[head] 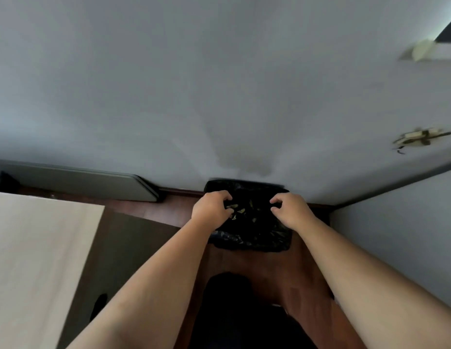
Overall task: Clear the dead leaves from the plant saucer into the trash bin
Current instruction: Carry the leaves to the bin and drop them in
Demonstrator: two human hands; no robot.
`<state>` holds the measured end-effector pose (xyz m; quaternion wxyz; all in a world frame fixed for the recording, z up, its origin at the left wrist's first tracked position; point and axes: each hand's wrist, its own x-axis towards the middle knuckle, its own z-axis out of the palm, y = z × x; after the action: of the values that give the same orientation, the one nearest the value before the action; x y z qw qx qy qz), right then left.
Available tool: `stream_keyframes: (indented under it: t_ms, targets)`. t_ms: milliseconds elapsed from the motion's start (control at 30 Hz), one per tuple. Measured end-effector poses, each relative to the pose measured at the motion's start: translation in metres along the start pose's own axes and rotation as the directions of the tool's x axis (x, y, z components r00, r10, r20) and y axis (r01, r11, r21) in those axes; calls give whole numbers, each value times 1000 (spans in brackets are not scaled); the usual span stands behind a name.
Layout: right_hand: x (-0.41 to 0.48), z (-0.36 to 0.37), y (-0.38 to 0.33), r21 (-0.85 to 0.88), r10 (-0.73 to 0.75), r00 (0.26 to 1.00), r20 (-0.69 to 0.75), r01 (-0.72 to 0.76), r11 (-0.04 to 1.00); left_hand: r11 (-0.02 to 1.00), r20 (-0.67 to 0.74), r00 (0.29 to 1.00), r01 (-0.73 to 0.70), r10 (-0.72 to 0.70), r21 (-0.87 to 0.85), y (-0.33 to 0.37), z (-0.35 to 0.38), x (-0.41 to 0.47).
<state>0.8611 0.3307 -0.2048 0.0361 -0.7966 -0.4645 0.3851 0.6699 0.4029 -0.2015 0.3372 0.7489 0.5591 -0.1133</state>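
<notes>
Both hands reach out over the mouth of the trash bin (249, 238), which stands on the wooden floor (247, 263) against the pale wall (219, 84) ahead of them. With its fingers curled inward, the left hand (210, 209) hangs just above a scatter of yellow-brown dead leaves (240, 210) lying on the black liner, and one or two leaves sit so close to the fingertips that it cannot be told whether they are pinched or already let go. Thumb and forefinger of the right hand (290, 210) are bent toward each other, with nothing visible between them; it may be nipping the dark liner, but that cannot be told either.

Holding the hands directly above the opening is likely meant to make loose leaves fall inside rather than on the floor. Most of the leaves lie between the two hands and slightly beyond the left one, inside the bin. Neither plant saucer nor plant is in view. A pale desk (38, 260) sits well off to the left of the left forearm. Judged from the leaves in the liner, the dumping step looks nearly finished.
</notes>
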Motion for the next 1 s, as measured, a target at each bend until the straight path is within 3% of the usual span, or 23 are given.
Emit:
stream_keyframes:
  t_ms: [133, 267, 400, 500, 700, 833, 1000]
  targets:
    - [-11, -5, -3, -29, -8, 998, 69, 10, 1000, 1000, 42, 999, 19, -19, 5, -4, -10, -13]
    - [-34, -40, -40, -70, -118, 992, 55, 122, 990, 999, 37, 998, 49, -50, 9, 5, -51, -52]
    - [-74, -82, -103, -135, -294, 955, 42, 297, 945, 997, -153, 986, 71, -72, -14, 11, -105, -117]
    - [-118, -102, -171, -182, -471, 881, 51, 472, 863, 994, -316, 942, 97, -109, -55, 0, -154, -185]
    - [-221, -63, -307, -153, -763, 630, 144, 776, 612, 919, -543, 741, 304, -394, -252, -81, -195, -349]
    - [-295, 15, -364, -111, -854, 438, 280, 898, 425, 775, -531, 566, 433, -631, -460, -148, -168, -455]
    - [-373, 129, -398, -70, -816, 262, 515, 962, 264, 501, -373, 345, 459, -861, -734, -222, -88, -567]
